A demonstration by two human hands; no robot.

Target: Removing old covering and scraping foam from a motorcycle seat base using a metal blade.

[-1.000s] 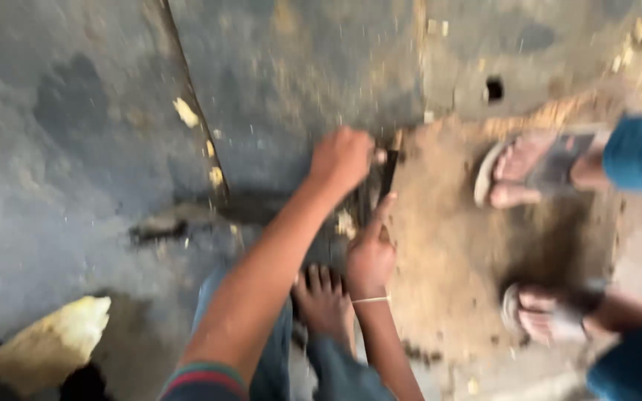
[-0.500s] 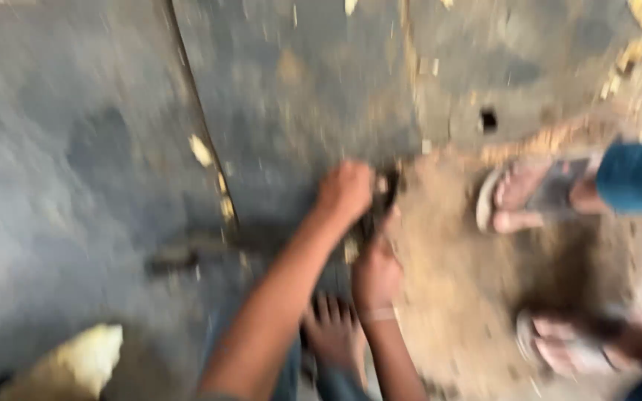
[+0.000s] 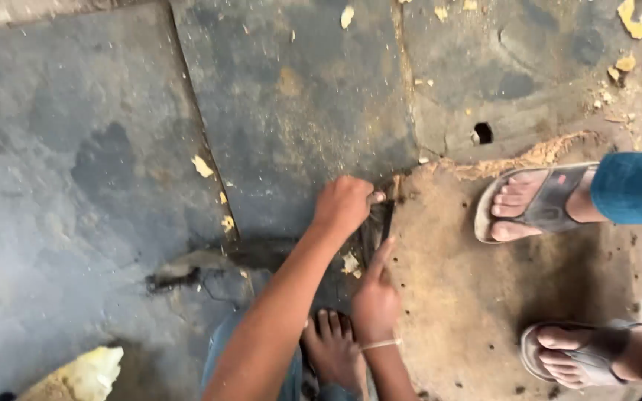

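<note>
My left hand is closed in a fist on the top end of a dark narrow piece at the left edge of a brown dusty board lying on the stone floor. Just below it, my right hand, with a pale thread around the wrist, has its index finger stretched up along that dark piece and touches it. What the piece is cannot be made out. My bare foot rests on the floor right under the right hand.
Another person's two feet in grey sandals, with blue trouser legs, stand on the board's right side. The floor is grey stone slabs with a small hole, yellow chips and a dark scrap. A yellowish lump lies bottom left.
The view has steadied and shifted slightly. Both hands stay on the dark piece at the board's edge, and the sandalled feet have not moved.
</note>
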